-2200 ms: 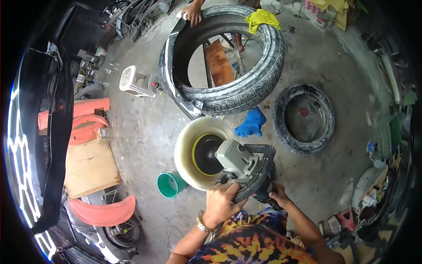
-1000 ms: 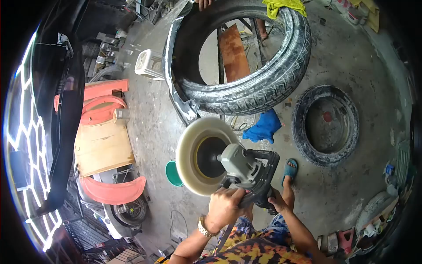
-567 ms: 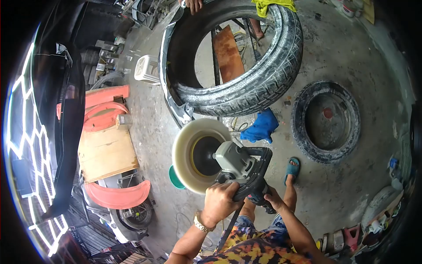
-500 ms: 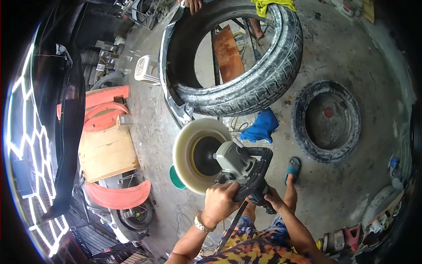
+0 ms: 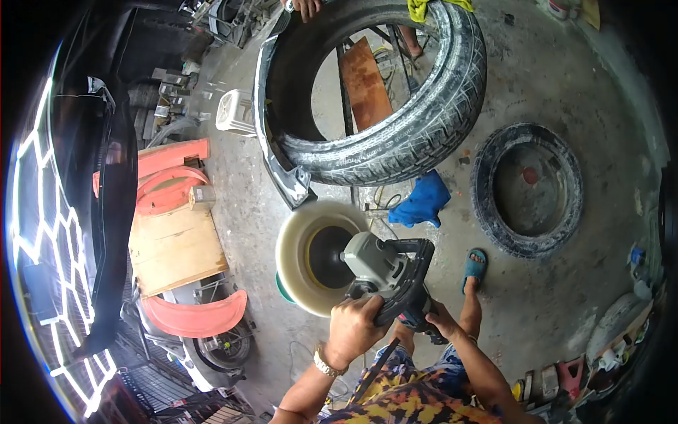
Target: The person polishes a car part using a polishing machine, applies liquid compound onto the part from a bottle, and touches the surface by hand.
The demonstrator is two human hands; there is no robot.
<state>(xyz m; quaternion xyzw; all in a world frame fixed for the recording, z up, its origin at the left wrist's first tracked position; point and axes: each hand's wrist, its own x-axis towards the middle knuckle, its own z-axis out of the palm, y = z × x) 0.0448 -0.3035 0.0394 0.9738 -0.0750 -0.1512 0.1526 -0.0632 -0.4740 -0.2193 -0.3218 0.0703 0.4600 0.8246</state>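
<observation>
A grey and black polisher (image 5: 385,267) is in both my hands, with a large cream pad (image 5: 289,265) and its dark backing plate at the left. My left hand (image 5: 358,326), with a gold watch on the wrist, is closed round the black loop handle. My right hand (image 5: 443,322) is wrapped round the rear body grip. The pad's upper rim looks smeared and lies by the lower end of a black and silver bumper-like strip (image 5: 286,185); I cannot tell if they touch. That strip runs along the left of a big tyre (image 5: 395,152) on a metal stand.
Another person's hand (image 5: 305,8) rests at the strip's top. A yellow cloth (image 5: 418,10) hangs on the tyre; a blue cloth (image 5: 421,200) sits below it. Another tyre (image 5: 487,212) lies on the floor at right. A motorcycle (image 5: 194,357) and red panels (image 5: 198,318) stand at left.
The view has shifted slightly. The pad appears a little lower relative to the floor tyre, its upper edge now blurred, and hides more of the green bowl. Both hands keep their hold.
</observation>
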